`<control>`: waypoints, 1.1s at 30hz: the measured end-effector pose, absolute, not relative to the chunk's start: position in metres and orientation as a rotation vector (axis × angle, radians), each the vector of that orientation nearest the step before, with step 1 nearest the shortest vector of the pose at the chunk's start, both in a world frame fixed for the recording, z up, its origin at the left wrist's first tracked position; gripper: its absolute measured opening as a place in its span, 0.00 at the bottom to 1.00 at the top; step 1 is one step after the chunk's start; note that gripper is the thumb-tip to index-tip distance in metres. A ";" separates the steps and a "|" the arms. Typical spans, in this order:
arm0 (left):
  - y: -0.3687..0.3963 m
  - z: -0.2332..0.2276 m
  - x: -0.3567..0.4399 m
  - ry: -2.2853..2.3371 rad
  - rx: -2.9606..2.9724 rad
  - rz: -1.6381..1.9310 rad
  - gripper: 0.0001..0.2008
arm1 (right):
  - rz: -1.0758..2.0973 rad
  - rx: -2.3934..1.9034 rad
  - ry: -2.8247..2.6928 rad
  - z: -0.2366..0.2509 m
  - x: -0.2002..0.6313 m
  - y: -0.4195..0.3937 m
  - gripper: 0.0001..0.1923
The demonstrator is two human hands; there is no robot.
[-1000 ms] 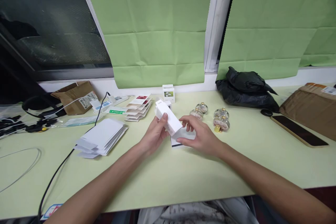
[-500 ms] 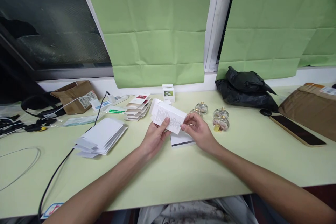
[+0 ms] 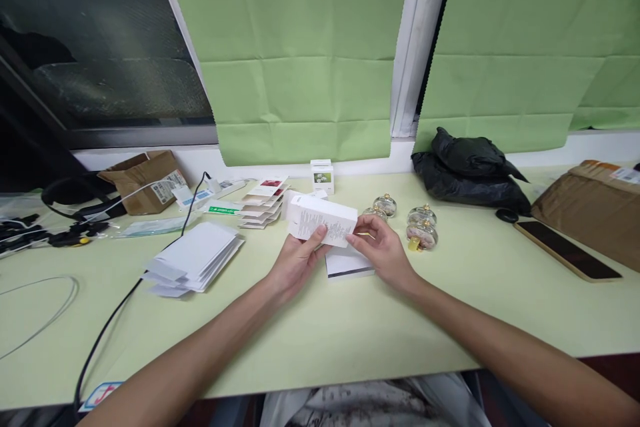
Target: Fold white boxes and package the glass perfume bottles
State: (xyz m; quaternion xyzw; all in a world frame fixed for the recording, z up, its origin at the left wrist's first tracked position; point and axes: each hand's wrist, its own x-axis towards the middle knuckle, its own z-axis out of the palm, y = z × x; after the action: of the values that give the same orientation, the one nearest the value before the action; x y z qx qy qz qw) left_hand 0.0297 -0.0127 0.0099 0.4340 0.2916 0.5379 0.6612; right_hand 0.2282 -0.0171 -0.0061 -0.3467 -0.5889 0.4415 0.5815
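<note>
Since the earlier frame the carton (image 3: pixel 323 221) has turned level. Left hand (image 3: pixel 299 261) and right hand (image 3: pixel 381 251) pinch its ends above the table (image 3: pixel 320 333). Risk: right hand grazing the jars (image 3: pixel 400 216) just right.

One head-worn view looks forward and down across the pale green tabletop (image 3: pixel 350 327), seemingly close above its near edge.
</note>
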 end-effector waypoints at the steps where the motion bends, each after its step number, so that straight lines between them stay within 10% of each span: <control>1: -0.013 0.009 0.030 0.657 0.983 1.217 0.27 | 1.032 -0.809 -1.375 -0.006 0.229 -0.017 0.17; 33: -0.017 0.015 0.031 0.633 0.911 1.128 0.27 | 1.261 -0.698 -1.223 0.003 0.239 -0.005 0.20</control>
State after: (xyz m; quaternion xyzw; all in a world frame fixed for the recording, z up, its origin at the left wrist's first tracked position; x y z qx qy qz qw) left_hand 0.0314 -0.0170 0.0155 0.4093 0.2843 0.5068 0.7034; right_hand 0.2391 -0.0054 0.0031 -0.2994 -0.5243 0.5409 0.5856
